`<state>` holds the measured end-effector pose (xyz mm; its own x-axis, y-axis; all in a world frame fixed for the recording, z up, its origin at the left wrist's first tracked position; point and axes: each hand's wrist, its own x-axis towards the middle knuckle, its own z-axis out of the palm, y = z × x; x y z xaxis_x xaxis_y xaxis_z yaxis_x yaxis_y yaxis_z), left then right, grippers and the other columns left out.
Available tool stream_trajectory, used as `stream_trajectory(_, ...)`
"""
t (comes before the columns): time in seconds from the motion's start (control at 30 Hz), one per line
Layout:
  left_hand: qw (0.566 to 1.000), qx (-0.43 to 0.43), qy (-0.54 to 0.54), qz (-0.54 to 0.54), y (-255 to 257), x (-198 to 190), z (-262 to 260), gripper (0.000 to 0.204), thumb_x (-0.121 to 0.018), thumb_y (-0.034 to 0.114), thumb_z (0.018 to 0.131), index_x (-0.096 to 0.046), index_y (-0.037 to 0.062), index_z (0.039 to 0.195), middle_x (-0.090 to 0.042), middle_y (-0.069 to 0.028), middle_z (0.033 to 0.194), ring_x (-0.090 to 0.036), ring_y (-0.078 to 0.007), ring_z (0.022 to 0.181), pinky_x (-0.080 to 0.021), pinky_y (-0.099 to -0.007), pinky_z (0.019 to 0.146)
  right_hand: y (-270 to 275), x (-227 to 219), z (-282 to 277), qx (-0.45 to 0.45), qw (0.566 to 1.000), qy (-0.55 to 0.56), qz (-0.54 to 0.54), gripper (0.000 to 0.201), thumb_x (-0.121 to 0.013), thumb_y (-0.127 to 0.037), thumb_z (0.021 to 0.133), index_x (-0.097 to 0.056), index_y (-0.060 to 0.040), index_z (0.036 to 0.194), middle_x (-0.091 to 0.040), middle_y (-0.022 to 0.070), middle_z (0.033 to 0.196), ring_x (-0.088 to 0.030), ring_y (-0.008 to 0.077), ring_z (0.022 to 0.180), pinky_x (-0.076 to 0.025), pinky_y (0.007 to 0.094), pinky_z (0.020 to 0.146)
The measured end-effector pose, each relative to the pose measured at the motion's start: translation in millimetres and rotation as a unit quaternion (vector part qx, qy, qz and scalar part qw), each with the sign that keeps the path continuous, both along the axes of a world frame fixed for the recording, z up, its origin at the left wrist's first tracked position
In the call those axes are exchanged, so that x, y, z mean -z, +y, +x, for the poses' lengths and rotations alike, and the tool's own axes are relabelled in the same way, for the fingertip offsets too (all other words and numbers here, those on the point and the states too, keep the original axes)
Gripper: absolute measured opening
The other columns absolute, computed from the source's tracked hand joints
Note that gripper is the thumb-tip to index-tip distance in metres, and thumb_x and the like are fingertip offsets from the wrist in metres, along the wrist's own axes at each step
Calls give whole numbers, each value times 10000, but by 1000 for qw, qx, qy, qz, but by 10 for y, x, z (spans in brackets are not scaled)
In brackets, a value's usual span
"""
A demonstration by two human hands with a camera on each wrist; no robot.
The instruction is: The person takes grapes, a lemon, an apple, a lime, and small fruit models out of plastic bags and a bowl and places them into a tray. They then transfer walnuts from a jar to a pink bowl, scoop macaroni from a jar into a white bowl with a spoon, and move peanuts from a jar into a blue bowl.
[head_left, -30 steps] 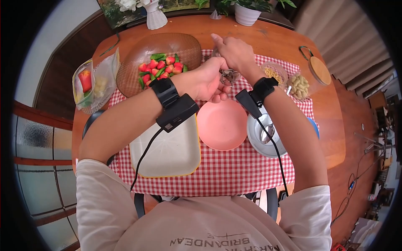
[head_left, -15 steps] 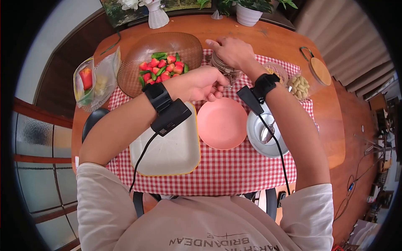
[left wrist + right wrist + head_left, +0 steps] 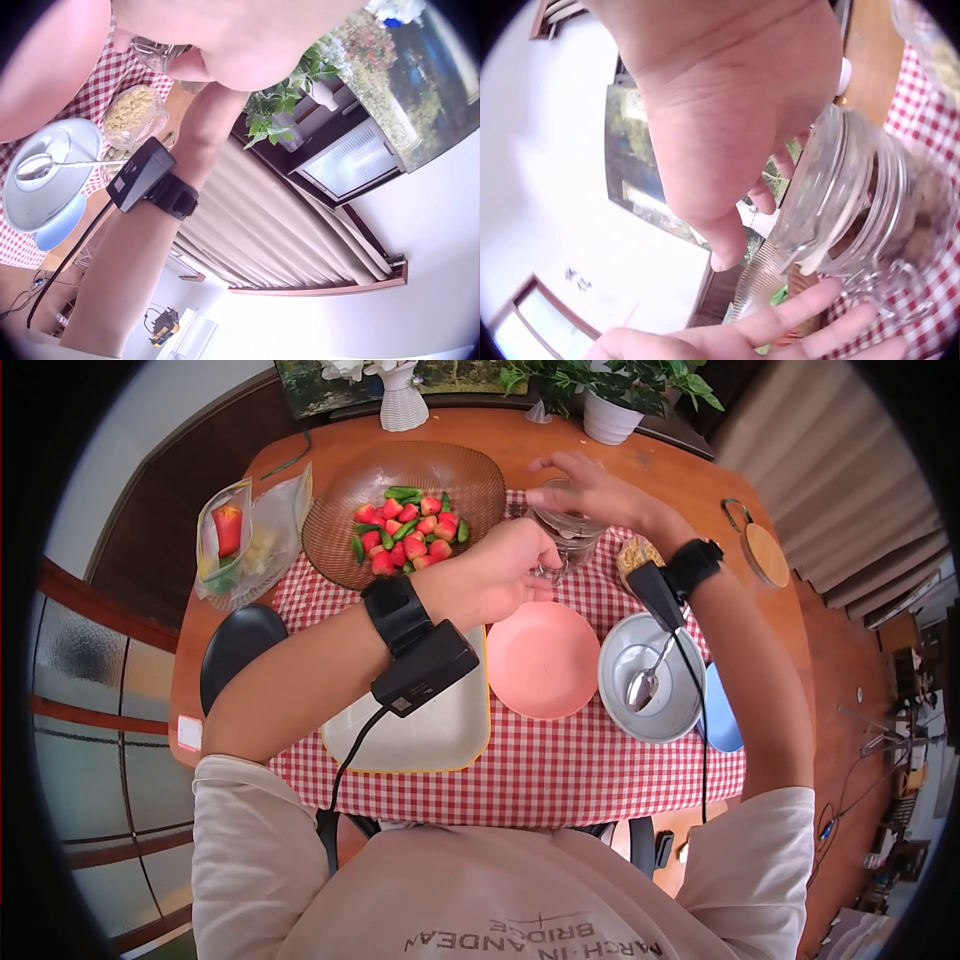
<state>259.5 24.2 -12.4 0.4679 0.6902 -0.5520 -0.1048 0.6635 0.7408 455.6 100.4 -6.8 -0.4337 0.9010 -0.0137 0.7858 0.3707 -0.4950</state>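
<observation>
A clear glass jar [image 3: 568, 530] with a wire clasp stands beyond the pink plate [image 3: 542, 660]. In the right wrist view the jar [image 3: 881, 202] holds brownish contents that I cannot identify, and its clasp [image 3: 896, 289] hangs at the side. My left hand [image 3: 495, 572] is at the jar's near side, its fingers [image 3: 810, 311] loosely extended by the wire. Above the lid, my right hand [image 3: 605, 498] has its thumb and fingers spread; whether it touches the glass I cannot tell.
A ribbed bowl [image 3: 335, 525] of red and green pieces stands left, beside plastic bags [image 3: 275, 550]. A white tray [image 3: 400, 735] lies nearer. To the right are a grey bowl [image 3: 622, 715] with a spoon, a blue dish [image 3: 722, 715], a yellow-filled container [image 3: 131, 112] and a wooden lid [image 3: 766, 555].
The head view has shifted. My right hand has lifted and spread over the jar, which shows more. My left hand remains near the clasp, its fingers in a changed position.
</observation>
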Motion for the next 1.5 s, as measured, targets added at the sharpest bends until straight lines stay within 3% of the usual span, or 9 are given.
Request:
stream_trajectory(0.2,1000,-15,4,-5,37,142,89,450,-642,129,868,-458,72,1276,-468,-152,1272,-457,-344,1181,-425,-498,1036,-251,-181,-16,-124,975,-158,90,688,-759,-380,866,-506,-138,1458,-523,186,1424,-439,371,1386,-441,435,1093)
stream_trajectory(0.57,994,-84,-23,64,448,570,428,711,-622,200,881,-347,64,1522,-361,-165,1572,-389,-306,1420,-348,-511,1144,331,-187,273,165,961,218,-28,609,-599,-561,1000,-572,-32,1299,-685,133,1209,-708,177,960,-539,339,830)
stream_trajectory(0.63,986,-119,91,69,377,548,466,336,-571,203,896,-638,51,1188,-604,-125,1316,-498,-233,1212,-346,-437,1069,409,-64,289,258,936,240,-4,574,-597,-535,1007,-576,-45,1306,-687,127,1164,-708,212,950,-555,381,840)
stream_trajectory(0.77,972,-165,142,90,502,677,553,271,-562,110,837,-623,51,1095,-616,-140,1176,-580,-253,1073,-449,-424,953,455,221,398,260,914,306,-55,501,-613,-451,1018,-575,-53,1319,-680,113,1143,-702,240,949,-577,431,844)
stream_trajectory(0.93,990,-137,6,15,719,719,554,183,-519,-35,748,-552,6,923,-576,-159,967,-630,-321,850,-568,-504,647,647,567,671,316,812,438,-222,306,-527,-148,1036,-560,56,1261,-682,162,1127,-699,274,968,-629,414,718)
stream_trajectory(1.13,992,-59,4,107,592,160,372,177,-563,-3,749,-609,-12,920,-617,-157,948,-638,-283,801,-551,-452,623,485,508,572,375,659,598,-260,257,-457,-90,1022,-547,94,1177,-665,196,1058,-697,280,885,-630,423,774)
stream_trajectory(1.2,996,41,-14,84,661,202,215,209,-658,134,757,-657,44,945,-629,-102,939,-610,-222,777,-479,-339,604,361,293,493,378,661,589,-272,255,-452,-121,1036,-560,81,1150,-673,188,997,-689,262,798,-627,400,705)
stream_trajectory(1.33,989,90,5,118,196,-219,66,372,-610,326,888,-637,82,1169,-681,-95,1063,-680,-225,875,-566,-402,774,117,-65,200,366,693,551,-287,243,-465,-149,1031,-567,66,1085,-677,179,890,-690,251,690,-621,361,579)
stream_trajectory(1.5,979,86,-131,129,-18,-224,-117,380,-569,279,930,-608,71,1245,-702,-106,1140,-717,-229,966,-578,-396,756,-141,-299,-47,267,752,496,-343,317,-444,-181,1042,-579,84,1153,-690,197,912,-704,238,708,-624,337,600)
